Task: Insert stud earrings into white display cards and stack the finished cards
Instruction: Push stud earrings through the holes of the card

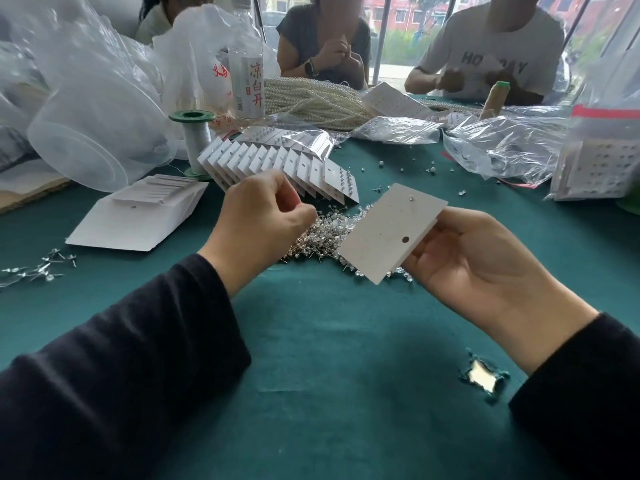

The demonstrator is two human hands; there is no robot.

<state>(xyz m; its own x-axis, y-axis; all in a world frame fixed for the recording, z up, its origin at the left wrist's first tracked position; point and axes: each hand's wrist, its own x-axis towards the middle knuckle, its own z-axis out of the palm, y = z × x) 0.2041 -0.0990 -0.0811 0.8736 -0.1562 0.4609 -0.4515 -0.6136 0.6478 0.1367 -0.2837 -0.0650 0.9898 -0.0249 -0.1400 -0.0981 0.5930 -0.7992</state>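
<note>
Task piece: a white rectangular cardboard display card (391, 233), matte and plain, held tilted; it has 1 round punched hole near its lower end, a few tiny pinholes and 1 small seated stud (410, 199) near its top edge.
Its place: in the air just right of the heap (322, 233) of silver stud earrings, with the card's lower corner overlapping the heap's right edge in this view.
Right side: the right hand (478, 271) grasps the display card from below, with its fingers curled behind the card's right edge.
Left side: the left hand (263, 216) is over the heap's left part, fingers curled and tips pinched together. Whether a stud sits between them cannot be told.
Done work: finished cards (277, 168), white and carrying studs, lie just behind the heap in a fanned row, overlapping like tiles.
Supply: a flat stack of blank cards (138, 220) lies left of the heap.
Writing: red characters 凉白开 run down the label of a clear plastic bottle (247, 81) behind and left of the heap. Grey letters "HO" and "AY" show on a white T-shirt (495, 46) far behind and right of the heap, the middle letters hidden.
Surface: a dark green table cloth (329, 341) lies under the heap, with 1 torn hole (483, 375) in front and to the right of the heap.
</note>
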